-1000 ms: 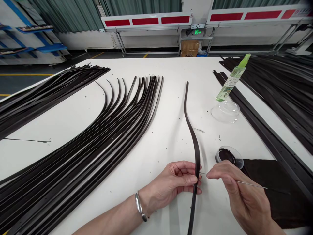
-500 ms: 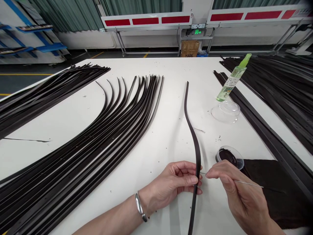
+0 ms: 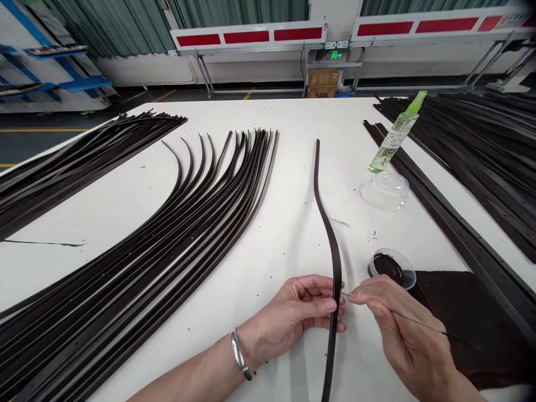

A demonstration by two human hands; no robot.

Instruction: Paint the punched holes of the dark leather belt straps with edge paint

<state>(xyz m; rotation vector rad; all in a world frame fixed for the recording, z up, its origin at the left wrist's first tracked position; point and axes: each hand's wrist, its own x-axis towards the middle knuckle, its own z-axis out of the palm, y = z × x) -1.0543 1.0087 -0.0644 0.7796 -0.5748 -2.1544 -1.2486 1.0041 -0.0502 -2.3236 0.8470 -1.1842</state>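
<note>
- The left hand (image 3: 296, 306) is curled around the strap (image 3: 336, 279), fingers in front and thumb out of sight behind it, holding it upright on the table (image 3: 288, 245); a silver bangle (image 3: 238, 354) sits on that wrist.
- The right hand (image 3: 402, 326) pinches a thin metal rod (image 3: 422, 325) between thumb and fingers; the rod's tip is at the strap's edge, and whether they touch is too fine to tell.
- The strap runs in a long S-curve from the near table edge up toward the middle of the table, its far end lying free.
- Just right of the hands, a small dish of dark paste (image 3: 391, 268) sits at the corner of a dark cloth (image 3: 469, 329).
- Farther up stand a clear plastic lid (image 3: 384, 191) and a green-capped spray bottle (image 3: 393, 139), lying tilted on it.
- Left of the strap, many dark straps (image 3: 167, 234) lie fanned out, with another bundle (image 3: 84, 151) beyond them.
- More dark straps (image 3: 473, 151) lie along the right side.
</note>
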